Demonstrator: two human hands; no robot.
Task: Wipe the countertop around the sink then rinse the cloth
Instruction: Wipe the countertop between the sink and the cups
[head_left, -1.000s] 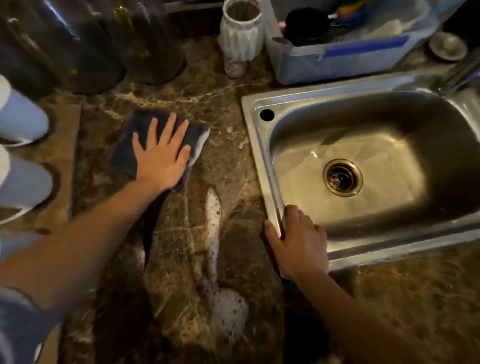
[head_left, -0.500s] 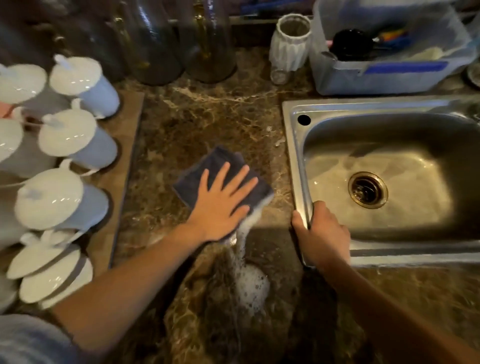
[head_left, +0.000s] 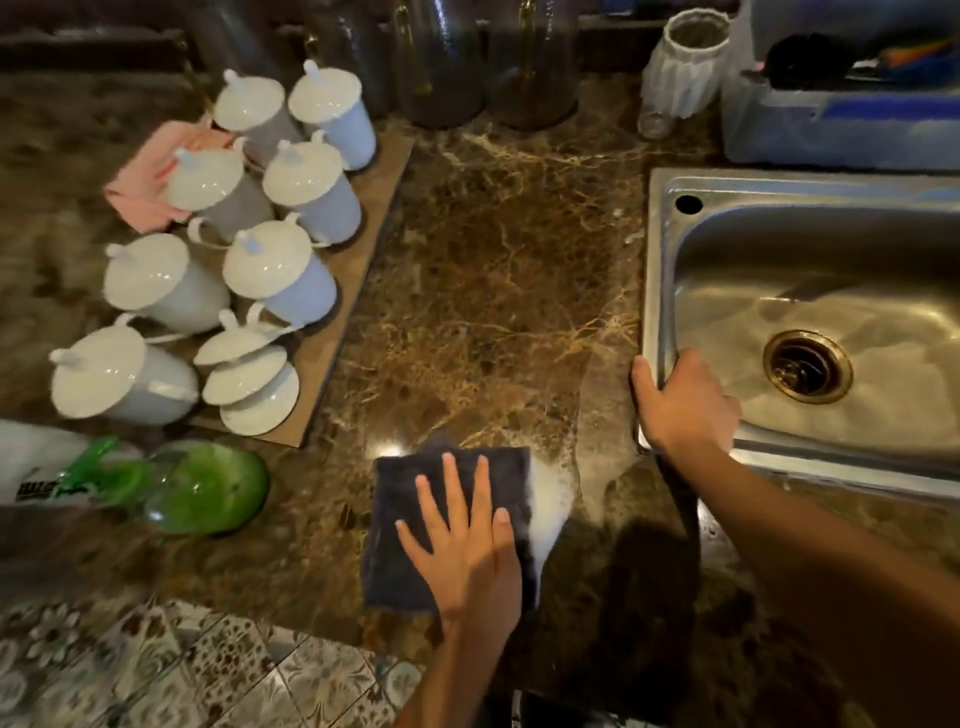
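Head view: left grip (head_left: 467, 551) lies flat on cloth (head_left: 400, 519) on marble countertop (head_left: 493, 286); right grip (head_left: 680, 410) clasps sink (head_left: 657, 270).

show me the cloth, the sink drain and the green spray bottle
cloth (head_left: 402, 493): head view, bare upper left part
sink drain (head_left: 807, 365): head view, middle of the strainer
green spray bottle (head_left: 208, 488): head view, round green body
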